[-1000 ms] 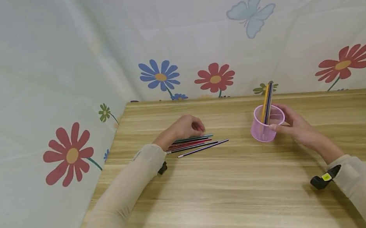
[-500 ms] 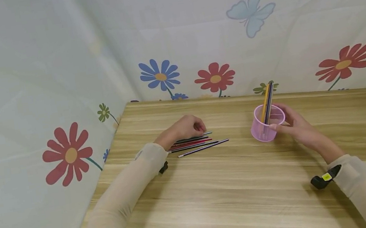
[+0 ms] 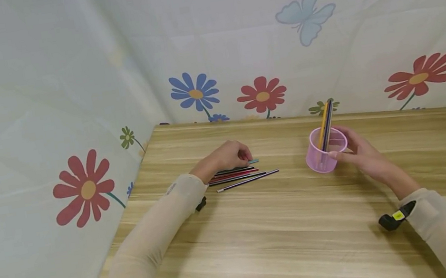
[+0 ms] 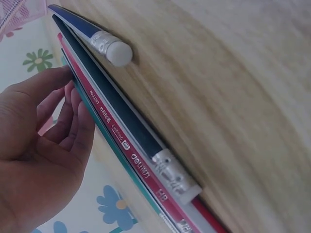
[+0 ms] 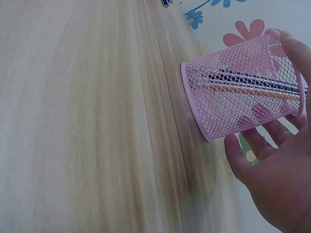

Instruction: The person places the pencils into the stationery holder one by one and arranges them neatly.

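Observation:
In the head view my left hand [image 3: 231, 154] reaches over a small group of pencils, its thumb and fingertips pinching a teal pencil [image 3: 254, 160]. Red [image 3: 238, 173] and dark pencils lie beside it, and a dark blue pencil [image 3: 248, 181] sits nearest me at a slant. The left wrist view shows white erasers on silver ferrules and the teal pencil [image 4: 111, 141] along the row's edge. My right hand [image 3: 363, 154] holds a pink mesh pencil cup [image 3: 322, 163] by its right side, thumb at the rim. Yellow and dark pencils [image 3: 326, 126] lean upright inside it.
The wood-grain table [image 3: 273, 242] spreads under both arms. Behind and to the left rises a pale cloth [image 3: 231, 22] printed with flowers and a butterfly, meeting the table's far edge. A black wrist camera [image 3: 391, 221] hangs under the right forearm.
The left hand has shifted slightly right, and the teal pencil has moved a little away from the others, toward the back. The right hand and pencil cup have stayed still.

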Action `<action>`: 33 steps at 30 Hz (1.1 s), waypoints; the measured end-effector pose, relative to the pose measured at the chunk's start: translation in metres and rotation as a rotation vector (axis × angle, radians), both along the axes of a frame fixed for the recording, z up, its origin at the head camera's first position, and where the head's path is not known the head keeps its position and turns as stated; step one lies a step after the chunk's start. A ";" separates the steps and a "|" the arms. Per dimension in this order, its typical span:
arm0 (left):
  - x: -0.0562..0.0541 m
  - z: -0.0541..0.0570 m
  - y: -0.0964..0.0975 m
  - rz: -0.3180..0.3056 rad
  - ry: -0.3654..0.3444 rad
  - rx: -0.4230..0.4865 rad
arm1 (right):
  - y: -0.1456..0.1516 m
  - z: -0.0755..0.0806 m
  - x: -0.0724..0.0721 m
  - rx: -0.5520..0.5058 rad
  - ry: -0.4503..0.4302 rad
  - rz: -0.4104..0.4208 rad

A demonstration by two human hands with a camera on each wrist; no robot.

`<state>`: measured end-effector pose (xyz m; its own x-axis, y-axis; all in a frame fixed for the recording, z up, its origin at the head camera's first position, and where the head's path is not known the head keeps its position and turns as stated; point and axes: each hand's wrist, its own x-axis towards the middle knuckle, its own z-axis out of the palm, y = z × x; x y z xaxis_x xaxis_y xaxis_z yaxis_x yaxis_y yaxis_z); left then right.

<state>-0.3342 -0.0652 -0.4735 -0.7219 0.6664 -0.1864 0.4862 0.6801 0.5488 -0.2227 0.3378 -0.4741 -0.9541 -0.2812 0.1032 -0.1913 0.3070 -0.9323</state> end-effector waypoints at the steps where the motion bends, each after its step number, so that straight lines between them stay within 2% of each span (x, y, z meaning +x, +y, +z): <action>1: 0.000 0.000 0.000 0.000 0.000 -0.001 | 0.000 0.000 0.000 0.006 0.000 -0.002; 33: -0.001 0.001 -0.002 -0.008 -0.009 0.023 | -0.001 0.000 0.000 -0.014 -0.034 -0.014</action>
<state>-0.3351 -0.0673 -0.4725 -0.7148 0.6764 -0.1774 0.4868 0.6635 0.5681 -0.2231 0.3365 -0.4746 -0.9609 -0.2664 0.0748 -0.1554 0.2959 -0.9425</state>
